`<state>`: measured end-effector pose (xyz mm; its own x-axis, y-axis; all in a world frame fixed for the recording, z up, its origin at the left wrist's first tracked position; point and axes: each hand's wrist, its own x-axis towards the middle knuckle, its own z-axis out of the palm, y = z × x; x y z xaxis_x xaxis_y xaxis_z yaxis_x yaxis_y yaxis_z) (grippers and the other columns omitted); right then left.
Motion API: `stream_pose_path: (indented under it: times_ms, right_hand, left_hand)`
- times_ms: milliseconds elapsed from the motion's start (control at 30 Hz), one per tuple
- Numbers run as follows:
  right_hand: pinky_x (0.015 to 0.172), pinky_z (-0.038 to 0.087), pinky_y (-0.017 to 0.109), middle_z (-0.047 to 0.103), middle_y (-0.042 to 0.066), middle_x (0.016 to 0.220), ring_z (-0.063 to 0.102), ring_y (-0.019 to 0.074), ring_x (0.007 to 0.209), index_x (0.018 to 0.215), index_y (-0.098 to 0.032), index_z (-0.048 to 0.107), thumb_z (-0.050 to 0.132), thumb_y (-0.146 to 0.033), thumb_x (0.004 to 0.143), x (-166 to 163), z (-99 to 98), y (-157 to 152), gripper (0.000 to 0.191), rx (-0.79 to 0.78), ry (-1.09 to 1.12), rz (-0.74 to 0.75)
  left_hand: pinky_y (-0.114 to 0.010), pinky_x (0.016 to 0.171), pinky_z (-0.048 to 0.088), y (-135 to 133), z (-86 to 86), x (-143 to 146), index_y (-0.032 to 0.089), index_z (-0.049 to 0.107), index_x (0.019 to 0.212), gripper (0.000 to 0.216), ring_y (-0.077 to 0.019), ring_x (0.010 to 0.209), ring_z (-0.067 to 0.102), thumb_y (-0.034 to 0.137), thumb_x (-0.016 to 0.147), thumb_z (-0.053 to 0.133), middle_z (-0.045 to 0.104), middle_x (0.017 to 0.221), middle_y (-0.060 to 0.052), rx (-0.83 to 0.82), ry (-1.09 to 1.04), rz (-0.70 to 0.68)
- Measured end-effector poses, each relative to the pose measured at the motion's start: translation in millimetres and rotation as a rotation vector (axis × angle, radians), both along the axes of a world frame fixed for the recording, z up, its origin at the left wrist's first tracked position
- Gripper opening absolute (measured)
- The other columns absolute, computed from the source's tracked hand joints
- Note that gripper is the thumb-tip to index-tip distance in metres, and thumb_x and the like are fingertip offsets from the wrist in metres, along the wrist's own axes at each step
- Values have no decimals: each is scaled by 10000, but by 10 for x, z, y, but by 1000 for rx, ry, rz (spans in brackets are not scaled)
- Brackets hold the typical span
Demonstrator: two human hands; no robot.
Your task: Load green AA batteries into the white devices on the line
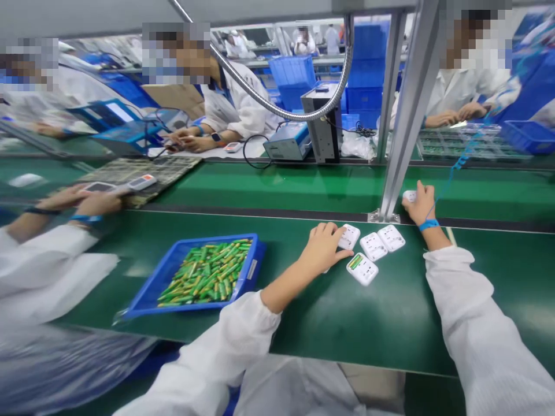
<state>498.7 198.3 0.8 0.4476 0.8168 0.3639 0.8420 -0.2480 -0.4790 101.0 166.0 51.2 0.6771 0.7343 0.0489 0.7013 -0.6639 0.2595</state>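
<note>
My left hand [323, 247] rests on the green bench with its fingers curled over a small white device [349, 236]. Beside it lie three more white devices: one with green batteries showing [362, 268], and two others [373, 246] [391, 237]. My right hand [418, 202] reaches farther out to the edge of the conveyor belt and is closed round another white device [408, 196]. A blue strap circles that wrist. A blue tray [147, 294] full of green batteries [203, 274] sits to the left of my left arm.
A metal post [405, 110] stands on the bench edge just left of my right hand. The green conveyor belt [281, 185] runs across beyond it. A person's hands [87, 202] work at the left with similar devices. Other people sit across the belt, with blue crates behind.
</note>
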Motion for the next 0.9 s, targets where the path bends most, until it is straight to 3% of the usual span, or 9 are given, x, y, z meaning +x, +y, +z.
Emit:
stream_pose_path:
  times_ms: [100,233,333,467,633,767,900]
  right_hand:
    - [1132,548,520,549,229,1368,601,391,1274,1648,-30,510,764,-360,885,-80,-115,-507,868,46,-22,28]
    - [1198,528,563,578,224,1360,626,397,1297,1631,-67,568,734,-394,882,-305,-279,-1032,834,130,40,141]
    - [1206,525,559,631,189,1318,650,365,1263,1591,-130,640,725,-453,922,-490,-272,-1274,747,202,194,161]
    - [1160,551,557,687,164,1244,670,332,1201,1522,-177,711,604,-456,1032,-708,-80,-1587,575,301,276,79]
    - [942,657,421,749,104,1180,733,257,1045,1443,-249,769,635,-476,1068,-1244,31,-2219,459,324,309,159]
    - [1031,666,423,683,94,1423,707,282,1290,1609,-361,642,813,-475,997,-1765,-109,-2697,645,363,616,334]
    - [1168,614,496,586,118,1629,636,336,1450,1666,-365,575,901,-462,931,-2102,-131,-2907,810,378,576,224]
  left_hand:
    - [-543,1171,517,-218,-44,-41,236,662,1481,535,-368,1358,585,483,1025,797,637,1453,-157,-41,-169,-180]
    - [-593,1243,506,-615,-289,-48,283,614,1564,705,-403,1487,552,445,941,901,549,1628,-173,-86,-280,-339]
    - [-624,1270,489,-829,-455,-36,279,603,1583,694,-414,1541,512,325,950,884,496,1694,-184,-67,-310,-332]
    - [-627,1258,506,-900,-527,-13,266,669,1484,557,-399,1490,549,240,957,846,538,1668,-166,-61,-378,-290]
    - [-620,1225,524,-831,-537,33,232,718,1325,527,-413,1426,591,265,841,924,635,1529,-160,-148,-531,-267]
    - [-554,1181,545,-848,-518,107,245,689,1346,530,-357,1315,670,344,856,865,713,1411,-117,-425,-725,-229]
    - [-457,1089,590,-1059,-404,332,220,689,1273,483,-298,1190,740,600,980,746,773,1275,-100,-960,-875,-242]
